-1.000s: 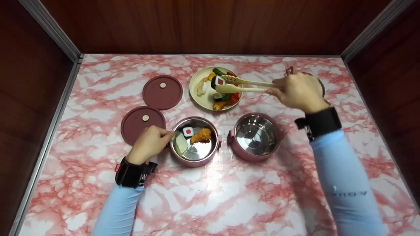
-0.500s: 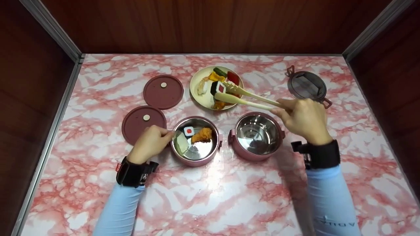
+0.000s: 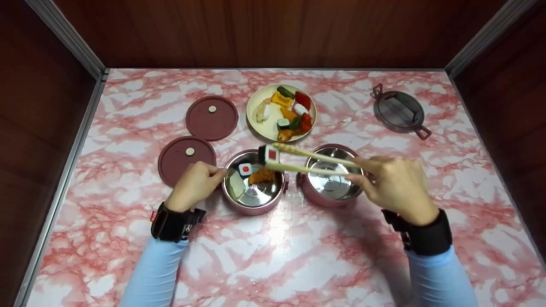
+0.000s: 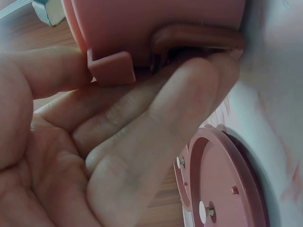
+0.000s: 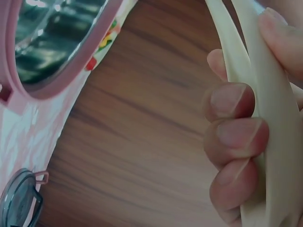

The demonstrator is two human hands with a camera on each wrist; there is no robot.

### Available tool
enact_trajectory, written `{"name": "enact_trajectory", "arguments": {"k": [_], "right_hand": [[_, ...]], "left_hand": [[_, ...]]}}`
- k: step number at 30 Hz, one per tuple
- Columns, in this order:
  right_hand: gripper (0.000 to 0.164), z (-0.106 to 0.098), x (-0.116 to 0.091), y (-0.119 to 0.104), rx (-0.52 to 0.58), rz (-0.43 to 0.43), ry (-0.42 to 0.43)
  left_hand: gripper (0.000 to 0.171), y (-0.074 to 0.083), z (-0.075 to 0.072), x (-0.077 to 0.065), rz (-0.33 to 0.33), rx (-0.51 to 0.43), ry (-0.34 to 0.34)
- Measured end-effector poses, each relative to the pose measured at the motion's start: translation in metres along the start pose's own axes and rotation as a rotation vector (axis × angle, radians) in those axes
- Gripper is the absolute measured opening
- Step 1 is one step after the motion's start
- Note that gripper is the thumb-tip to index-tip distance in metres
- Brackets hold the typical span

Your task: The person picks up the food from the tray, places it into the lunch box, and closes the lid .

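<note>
My right hand [image 3: 394,183] grips cream tongs [image 5: 272,127], its fingers curled round both arms. The tongs' tips pinch a sushi roll [image 3: 269,154] with black sides and a red centre, held over the back right of the left pink container [image 3: 254,211]. Inside that container lie a smaller sushi piece [image 3: 245,169], a pale slice [image 3: 235,185] and a fried drumstick [image 3: 261,175], partly covered by the tongs. My left hand [image 3: 194,185] holds the container at its left side, thumb at the rim by a tab [image 4: 113,68] and fingers at the brown handle [image 4: 199,37].
Right of it stands a second pink container [image 3: 332,200] with a bare metal inside. A cream plate [image 3: 256,123] of mixed foods lies behind. Two maroon lids [image 3: 200,123] are at the left; a grey lid with clasps [image 3: 399,113] is at the back right.
My right hand has moved forward from the plate toward me, carrying the sushi roll in the tongs to the left container. My left hand stays at that container.
</note>
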State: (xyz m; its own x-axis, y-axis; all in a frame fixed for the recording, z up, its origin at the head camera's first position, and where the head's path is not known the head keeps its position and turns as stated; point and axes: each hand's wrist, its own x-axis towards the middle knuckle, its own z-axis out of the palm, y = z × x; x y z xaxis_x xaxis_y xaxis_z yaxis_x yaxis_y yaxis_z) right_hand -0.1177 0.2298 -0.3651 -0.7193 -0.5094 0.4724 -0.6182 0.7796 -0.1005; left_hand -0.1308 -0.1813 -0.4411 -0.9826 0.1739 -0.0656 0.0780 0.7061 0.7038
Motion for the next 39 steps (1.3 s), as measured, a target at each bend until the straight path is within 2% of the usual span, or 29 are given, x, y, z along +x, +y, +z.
{"name": "enact_trajectory", "arguments": {"k": [7,13,18,26,33,39], "right_hand": [[0.037,0.004,-0.005,-0.018,-0.077,-0.09,-0.072],[0.036,0.005,0.003,-0.026,-0.114,-0.134,-0.144],[0.034,0.001,0.019,-0.034,-0.145,-0.176,-0.191],[0.026,-0.008,0.045,-0.047,-0.182,-0.202,-0.338],[0.037,-0.015,0.069,-0.059,-0.218,-0.251,-0.414],[0.035,-0.016,0.092,-0.072,-0.247,-0.2,-0.599]], "left_hand": [[0.051,0.0,0.0,0.0,0.002,0.003,-0.002],[0.05,-0.001,0.0,0.0,-0.007,-0.004,-0.007],[0.046,-0.001,0.0,0.0,0.001,-0.002,-0.006],[0.047,-0.001,0.0,0.0,0.009,0.006,-0.009],[0.047,-0.002,0.0,0.0,0.007,0.0,-0.011],[0.048,-0.002,0.0,0.0,-0.006,-0.011,-0.022]]}}
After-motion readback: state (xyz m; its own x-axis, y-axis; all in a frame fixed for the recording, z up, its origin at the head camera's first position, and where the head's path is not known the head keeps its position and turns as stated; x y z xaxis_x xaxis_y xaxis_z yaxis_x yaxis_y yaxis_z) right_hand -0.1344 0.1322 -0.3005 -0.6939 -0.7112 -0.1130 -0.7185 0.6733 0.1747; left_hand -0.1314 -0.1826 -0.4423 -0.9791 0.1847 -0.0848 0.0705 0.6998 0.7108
